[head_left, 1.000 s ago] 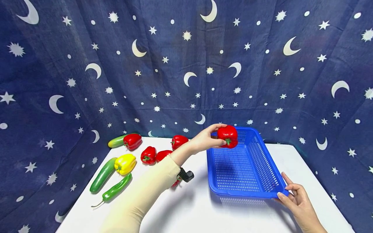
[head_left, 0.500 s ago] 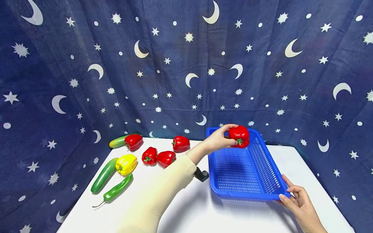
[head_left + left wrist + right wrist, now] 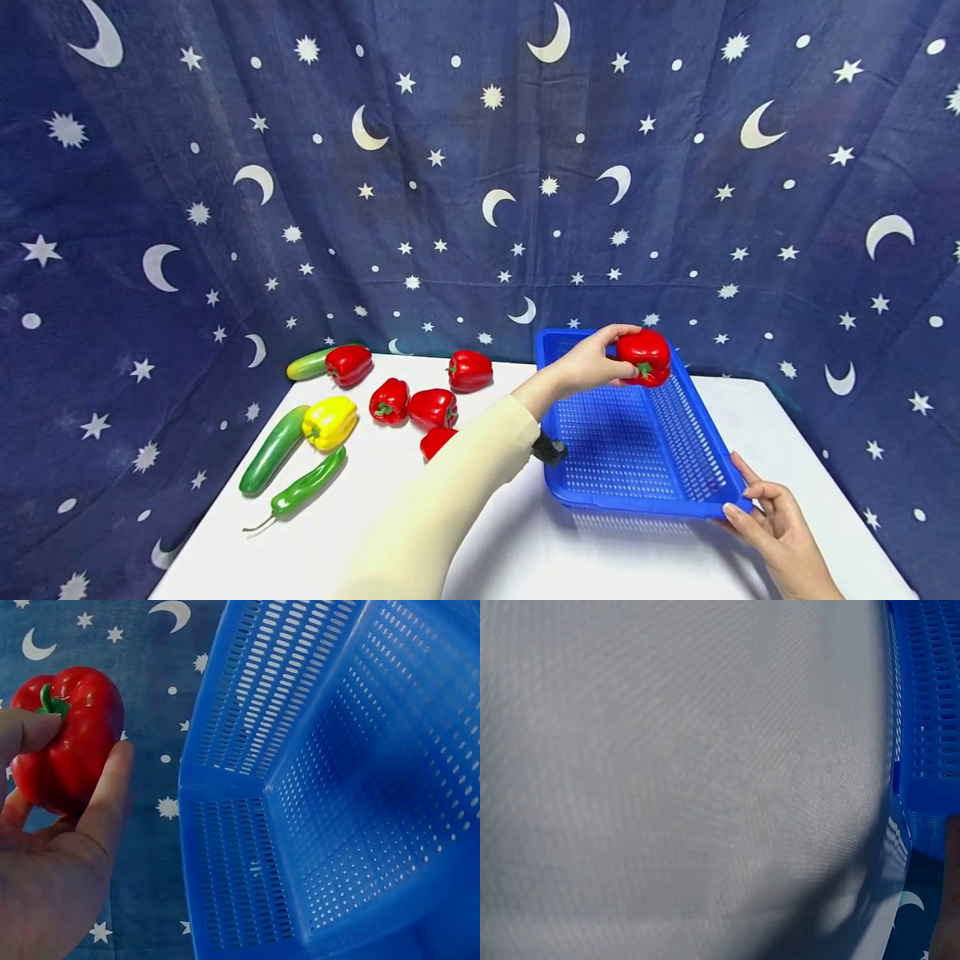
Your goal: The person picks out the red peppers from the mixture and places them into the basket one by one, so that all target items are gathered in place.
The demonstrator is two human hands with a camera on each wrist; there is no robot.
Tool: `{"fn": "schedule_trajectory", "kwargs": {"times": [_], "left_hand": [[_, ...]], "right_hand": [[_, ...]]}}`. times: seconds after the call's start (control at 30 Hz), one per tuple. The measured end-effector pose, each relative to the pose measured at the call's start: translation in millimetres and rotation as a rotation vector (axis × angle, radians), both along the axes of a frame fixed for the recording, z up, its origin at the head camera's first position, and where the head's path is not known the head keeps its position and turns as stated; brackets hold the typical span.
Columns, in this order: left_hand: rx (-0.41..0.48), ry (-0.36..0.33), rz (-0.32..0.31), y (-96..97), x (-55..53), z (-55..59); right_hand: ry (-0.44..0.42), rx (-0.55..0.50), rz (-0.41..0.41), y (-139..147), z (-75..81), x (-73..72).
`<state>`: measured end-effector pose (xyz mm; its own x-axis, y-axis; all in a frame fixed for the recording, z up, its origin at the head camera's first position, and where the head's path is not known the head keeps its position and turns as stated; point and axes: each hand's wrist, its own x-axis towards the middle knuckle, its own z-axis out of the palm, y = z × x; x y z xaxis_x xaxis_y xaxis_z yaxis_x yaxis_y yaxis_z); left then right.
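Note:
My left hand [image 3: 588,364] grips a red bell pepper [image 3: 643,358] between thumb and fingers, above the far right part of a blue plastic basket [image 3: 555,467]. In the left wrist view the thumb lies by the pepper's green stem [image 3: 52,705], and the perforated basket wall [image 3: 240,870] stands to the right of the hand. My right hand [image 3: 783,533] pinches the basket's near right corner, thumb on the rim. In the right wrist view only a sliver of a finger [image 3: 951,892] shows beside the blue basket [image 3: 930,787].
Several red peppers [image 3: 470,371] lie left of the basket on the white table [image 3: 390,517]. Further left are a yellow bell pepper [image 3: 330,422], a green cucumber [image 3: 273,450], a long green pepper [image 3: 307,486] and a yellow-green cucumber [image 3: 307,364]. A starry blue cloth [image 3: 420,208] hangs behind.
My left hand has carried the red bell pepper rightward across the basket. Peppers that the forearm covered now show on the table. My right hand keeps its hold on the basket corner.

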<state>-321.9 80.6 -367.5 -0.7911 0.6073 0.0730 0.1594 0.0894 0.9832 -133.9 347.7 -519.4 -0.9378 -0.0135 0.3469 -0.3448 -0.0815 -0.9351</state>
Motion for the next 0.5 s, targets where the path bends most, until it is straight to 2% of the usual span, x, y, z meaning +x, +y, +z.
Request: {"fn": "schedule_trajectory", "kwargs": {"times": [0.23,0.5], "left_hand": [[0.048,-0.058,0.03,17.1,-6.9,-0.8],[0.112,-0.12,0.1,33.1,-12.0,-8.8]], "right_hand": [[-0.028,-0.002,-0.031,0.4,0.3,2.1],[-0.002,-0.02,-0.004,-0.5,0.8,1.9]]}}
